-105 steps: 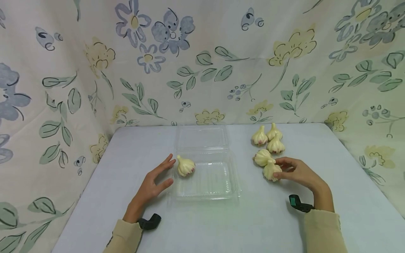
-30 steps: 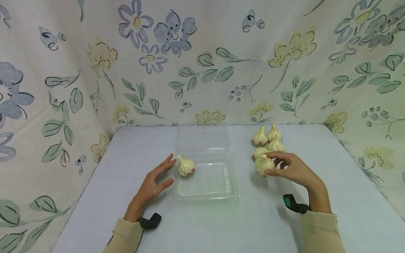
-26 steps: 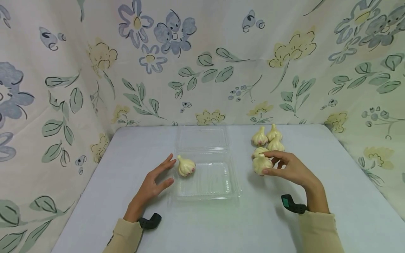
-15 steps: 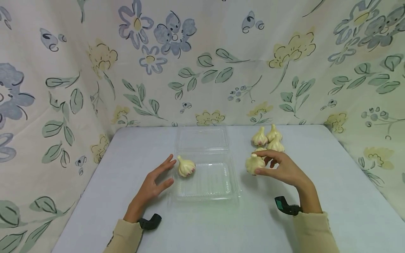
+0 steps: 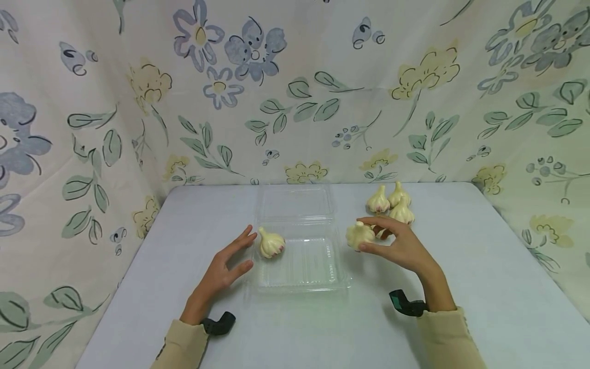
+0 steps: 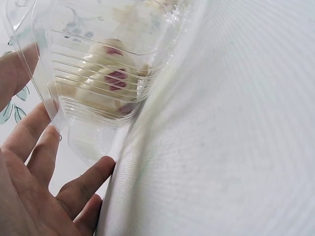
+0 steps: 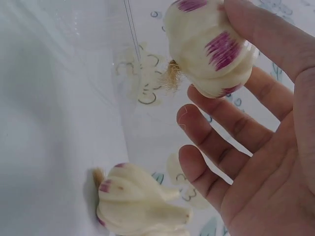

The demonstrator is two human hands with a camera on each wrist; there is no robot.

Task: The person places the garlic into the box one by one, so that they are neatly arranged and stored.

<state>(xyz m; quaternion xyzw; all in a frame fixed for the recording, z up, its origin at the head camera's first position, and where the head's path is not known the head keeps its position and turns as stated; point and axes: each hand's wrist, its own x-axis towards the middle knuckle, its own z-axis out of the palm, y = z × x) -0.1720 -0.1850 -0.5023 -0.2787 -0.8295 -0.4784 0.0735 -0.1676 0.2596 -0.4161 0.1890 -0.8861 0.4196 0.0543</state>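
My right hand (image 5: 400, 245) pinches a garlic bulb (image 5: 360, 236) between thumb and fingers, held above the table just right of the clear plastic box (image 5: 299, 266). Purple streaks and a tuft of roots show on this bulb in the right wrist view. At the box's left side my left hand (image 5: 225, 264) rests with spread fingers, which touch the plastic wall in the left wrist view. One more garlic bulb (image 5: 271, 243) lies inside the box at its left end, seen through the ribbed wall by the left wrist camera.
Behind the box its clear lid (image 5: 295, 202) lies folded back. A group of loose garlic bulbs (image 5: 379, 200) stands at the back right of the white table (image 5: 295, 333); my right hand partly hides one. Floral cloth (image 5: 295, 102) hangs along the table's back edge.
The right hand has picked up a garlic bulb from the group and carried it left toward the box. My left hand and the bulb in the box have stayed put.
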